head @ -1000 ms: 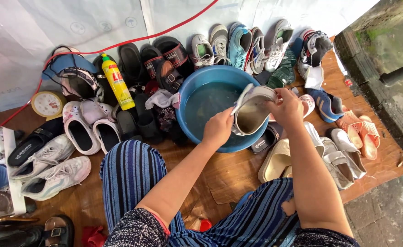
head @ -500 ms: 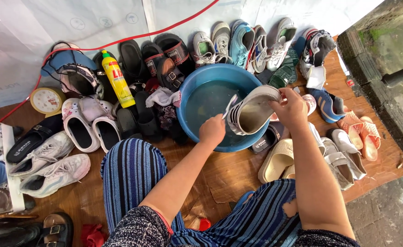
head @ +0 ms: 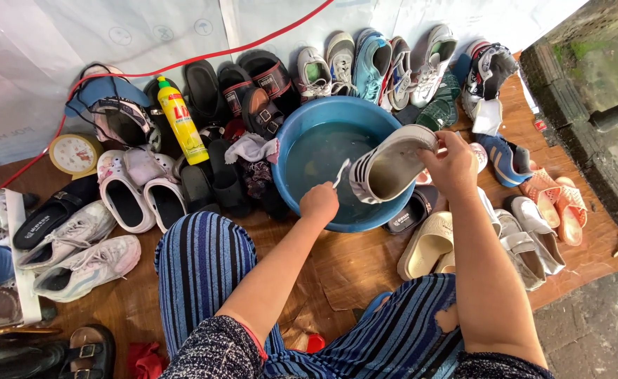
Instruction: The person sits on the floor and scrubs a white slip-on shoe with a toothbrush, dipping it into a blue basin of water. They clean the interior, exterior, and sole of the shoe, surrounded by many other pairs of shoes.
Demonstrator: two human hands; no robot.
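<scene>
Blue-black striped trousers, speckled dark sleeves

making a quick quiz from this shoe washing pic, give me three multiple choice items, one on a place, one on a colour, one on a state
1. Where is the yellow bottle?
A. inside the basin
B. left of the basin, among dark sandals
C. in the left hand

2. What colour is the basin?
A. blue
B. red
C. white

3. How is the white shoe held?
A. lying flat on the boards
B. sunk under the water
C. lifted over the basin by the right hand

Answers: 1 B, it stands beside black sandals outside the rim. 2 A, its rim and wall are blue. 3 C, the right hand grips it while the left hand holds a small brush at its sole.
</scene>
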